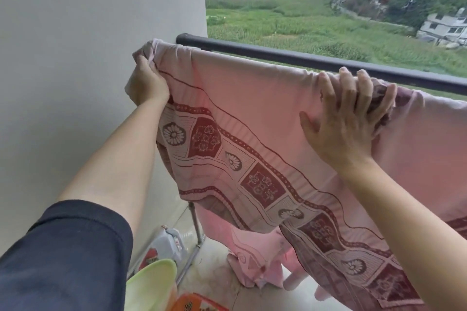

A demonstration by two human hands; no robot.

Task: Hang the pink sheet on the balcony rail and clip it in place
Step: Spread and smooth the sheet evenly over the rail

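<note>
Pink sheet (252, 98): soft thin cloth with a maroon floral border. Its top edge runs along the round black balcony rail (303, 58) and covers the rail at the right. The left hand (147, 81) grips the bunched corner beside the plain wall (88, 58). The right hand (351, 118) curls its fingers over the gathered top edge, thumb spread on the front. Below, the hanging cloth partly hides a metal rack leg (194, 219). A green basin (151, 283) and a white jug (169, 242) stand near the wall.

Soft matt cloth sheet (252, 98); smooth dark metal rail (303, 58)
</note>
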